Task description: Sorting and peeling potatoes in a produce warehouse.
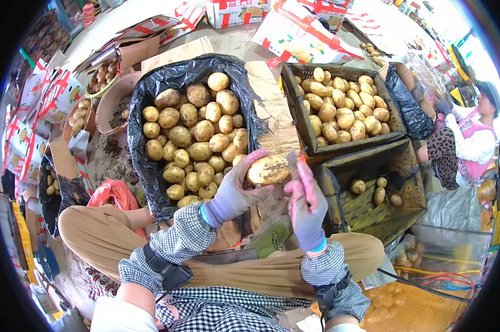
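Observation:
My left hand [232,195], in a grey-purple knit glove with pinkish fingertips, grips a large potato [268,170] with dark soil patches. My right hand [308,203], gloved alike, holds a small tool [292,162] with a flat greyish end beside the potato's right end. Its handle is mostly hidden by the fingers, and its exact kind is unclear. Just beyond my left hand, a container lined with a black plastic bag [138,137] holds many potatoes [202,130]. A cardboard flap [275,112] lies over its right side.
A dark plastic crate [291,108] of potatoes stands at the far right. A tilted crate [383,166] with several small potatoes is nearer. Left are a pinkish basin [113,106] and a red plastic bag [117,195]. Printed cartons [304,41] lie behind. A person [466,137] sits at right.

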Available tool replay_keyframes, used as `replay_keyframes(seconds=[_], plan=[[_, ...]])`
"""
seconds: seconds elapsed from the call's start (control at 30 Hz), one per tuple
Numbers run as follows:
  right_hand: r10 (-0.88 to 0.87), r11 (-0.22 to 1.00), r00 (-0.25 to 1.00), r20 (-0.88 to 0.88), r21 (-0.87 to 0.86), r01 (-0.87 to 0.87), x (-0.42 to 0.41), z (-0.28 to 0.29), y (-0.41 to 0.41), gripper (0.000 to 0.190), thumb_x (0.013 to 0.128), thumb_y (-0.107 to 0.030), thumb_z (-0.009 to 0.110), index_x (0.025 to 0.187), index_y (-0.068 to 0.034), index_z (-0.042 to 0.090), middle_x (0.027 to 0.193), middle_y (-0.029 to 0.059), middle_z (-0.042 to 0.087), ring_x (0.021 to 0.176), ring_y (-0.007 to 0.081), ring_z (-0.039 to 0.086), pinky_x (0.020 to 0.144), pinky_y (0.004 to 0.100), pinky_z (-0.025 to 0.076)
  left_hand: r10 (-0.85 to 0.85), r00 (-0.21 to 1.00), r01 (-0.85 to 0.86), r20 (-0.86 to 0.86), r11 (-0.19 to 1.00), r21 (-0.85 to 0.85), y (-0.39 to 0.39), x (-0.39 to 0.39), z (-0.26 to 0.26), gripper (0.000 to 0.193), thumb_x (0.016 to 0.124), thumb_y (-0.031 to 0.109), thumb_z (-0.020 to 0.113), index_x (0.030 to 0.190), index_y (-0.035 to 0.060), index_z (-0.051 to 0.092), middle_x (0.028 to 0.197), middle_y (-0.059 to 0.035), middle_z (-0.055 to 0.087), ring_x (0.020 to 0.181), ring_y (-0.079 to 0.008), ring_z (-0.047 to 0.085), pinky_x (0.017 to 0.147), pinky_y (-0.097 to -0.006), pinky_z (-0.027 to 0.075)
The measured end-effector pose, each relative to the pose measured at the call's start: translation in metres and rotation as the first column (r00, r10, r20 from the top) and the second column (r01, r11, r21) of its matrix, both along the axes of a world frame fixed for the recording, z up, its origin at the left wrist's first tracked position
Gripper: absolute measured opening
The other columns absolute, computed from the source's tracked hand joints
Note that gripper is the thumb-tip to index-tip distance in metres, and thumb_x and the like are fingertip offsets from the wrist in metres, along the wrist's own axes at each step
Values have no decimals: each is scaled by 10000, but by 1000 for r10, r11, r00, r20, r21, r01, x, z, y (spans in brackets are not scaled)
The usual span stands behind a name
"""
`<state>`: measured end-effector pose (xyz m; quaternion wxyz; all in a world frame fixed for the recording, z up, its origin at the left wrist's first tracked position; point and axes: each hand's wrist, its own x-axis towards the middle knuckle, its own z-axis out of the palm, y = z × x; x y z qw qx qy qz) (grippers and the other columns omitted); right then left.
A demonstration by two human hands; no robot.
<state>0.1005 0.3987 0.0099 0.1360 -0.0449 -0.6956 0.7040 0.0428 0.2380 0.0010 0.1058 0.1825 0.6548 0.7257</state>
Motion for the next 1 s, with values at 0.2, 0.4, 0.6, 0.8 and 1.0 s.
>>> replay_keyframes(seconds=[0.2, 0.4, 0.6, 0.8, 1.0], plan=[[161, 940, 974, -157, 327, -103, 2, -3, -1, 392, 906, 5, 522, 1296, 6, 484, 845, 38, 592, 653, 103, 528, 667, 225, 458, 7, 910, -162, -415, 926, -340, 4, -9, -5, 702, 687, 49, 762, 1313, 55, 443, 1320, -119, 469, 1229, -224, 446, 1041, -343, 341], [162, 957, 925, -345, 284, -62, -9, -14, 6, 349, 944, -47, 473, 1292, -50, 504, 791, 35, 568, 539, 49, 463, 498, 177, 407, 16, 902, -169, -432, 933, -318, 9, -6, -10, 674, 710, 91, 758, 1309, 79, 448, 1269, -128, 510, 1197, -235, 475, 1016, -357, 372], [-1, 996, 990, 141, -86, 13, -7, 3, 28, 343, 971, -178, 460, 1290, -59, 500, 998, 45, 557, 676, 46, 490, 547, 183, 423, -134, 817, 12, 561, 976, 216, 9, -4, 23, 561, 911, 389, 543, 1345, 80, 365, 1061, -134, 620, 778, -162, 640, 660, -272, 540], [291, 796, 935, 204, -594, -118, -10, -9, 30, 518, 948, -397, 476, 1324, -49, 401, 1012, -3, 551, 777, 81, 509, 587, 214, 447, -407, 611, 330, 679, 911, 248, 7, -11, 22, 600, 946, 546, 321, 1325, 85, 389, 925, -126, 638, 650, -170, 620, 579, -266, 533], [338, 800, 922, 187, -574, -176, -5, 2, 28, 530, 926, -396, 523, 1289, -22, 426, 986, 13, 559, 794, 86, 537, 612, 218, 490, -279, 796, 263, 537, 959, 109, 4, -7, 21, 591, 942, 511, 399, 1362, 98, 354, 1054, -62, 578, 766, -117, 591, 695, -260, 523]])
